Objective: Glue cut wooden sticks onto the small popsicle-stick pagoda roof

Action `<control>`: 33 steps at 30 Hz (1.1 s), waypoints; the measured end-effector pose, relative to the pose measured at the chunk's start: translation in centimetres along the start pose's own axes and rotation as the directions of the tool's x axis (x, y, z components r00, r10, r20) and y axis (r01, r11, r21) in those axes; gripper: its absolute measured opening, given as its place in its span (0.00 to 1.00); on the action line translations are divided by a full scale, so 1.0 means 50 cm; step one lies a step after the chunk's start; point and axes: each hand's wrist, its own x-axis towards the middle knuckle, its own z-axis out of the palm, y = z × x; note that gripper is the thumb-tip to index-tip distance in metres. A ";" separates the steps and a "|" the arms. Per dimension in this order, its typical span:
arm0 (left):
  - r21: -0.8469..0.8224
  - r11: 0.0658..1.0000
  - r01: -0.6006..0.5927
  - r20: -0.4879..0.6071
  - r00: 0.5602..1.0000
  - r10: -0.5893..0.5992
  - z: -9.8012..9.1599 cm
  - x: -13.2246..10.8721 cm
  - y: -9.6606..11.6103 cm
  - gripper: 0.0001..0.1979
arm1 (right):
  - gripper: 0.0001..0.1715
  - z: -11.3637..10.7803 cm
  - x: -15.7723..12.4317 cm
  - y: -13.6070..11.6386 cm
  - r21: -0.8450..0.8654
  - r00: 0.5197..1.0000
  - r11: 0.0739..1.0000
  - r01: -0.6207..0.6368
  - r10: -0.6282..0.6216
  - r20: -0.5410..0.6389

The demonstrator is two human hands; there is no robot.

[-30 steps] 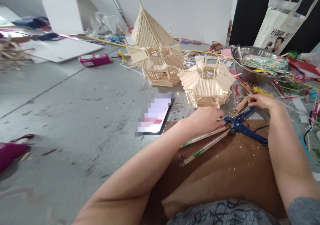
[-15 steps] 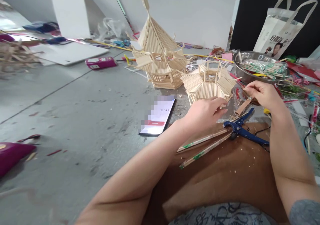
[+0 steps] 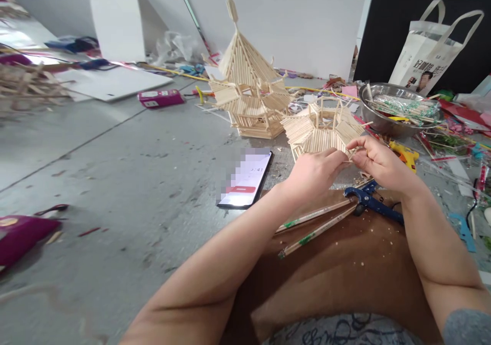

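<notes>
My left hand (image 3: 319, 172) and my right hand (image 3: 372, 163) meet at the front edge of the smaller stick model (image 3: 324, 137), a tiered roof built of pale wooden sticks. Both hands are closed, thumbs against fingers. Whatever is pinched between them is too small or hidden to make out. Just below lies a blue-handled cutter (image 3: 378, 204) on a brown surface over my lap. Two sticks with green-printed wrapping (image 3: 316, 232) stretch from it toward the lower left. Behind and to the left stands a taller stick pagoda (image 3: 251, 73) with a pointed roof.
A lit phone (image 3: 245, 178) lies left of my hands. Beyond my right hand are a yellow glue gun (image 3: 405, 155) and a metal bowl (image 3: 378, 120) of wrapped sticks. A white bag (image 3: 422, 58) leans at the back right. Purple boxes (image 3: 161, 98) sit on the grey floor.
My right hand has moved left from beside the model to meet my left hand at its front edge. The yellow glue gun now shows more fully. My view has shifted slightly.
</notes>
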 end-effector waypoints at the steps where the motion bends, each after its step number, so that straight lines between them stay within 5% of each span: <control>1: 0.009 1.000 -0.009 0.005 1.000 0.009 -0.002 0.000 -0.002 0.14 | 0.20 -0.002 0.000 -0.002 0.001 1.000 1.000 -0.007 0.007 0.008; 8: 0.004 0.998 0.057 -0.018 0.998 -0.057 -0.017 0.005 -0.017 0.17 | 0.15 -0.030 -0.005 -0.005 -0.168 0.993 0.985 -0.046 0.027 -0.113; 33: -0.010 0.994 0.111 -0.145 0.983 -0.111 -0.021 0.012 -0.051 0.11 | 0.09 -0.038 0.010 0.018 -0.245 0.949 0.966 -0.079 -0.002 -0.314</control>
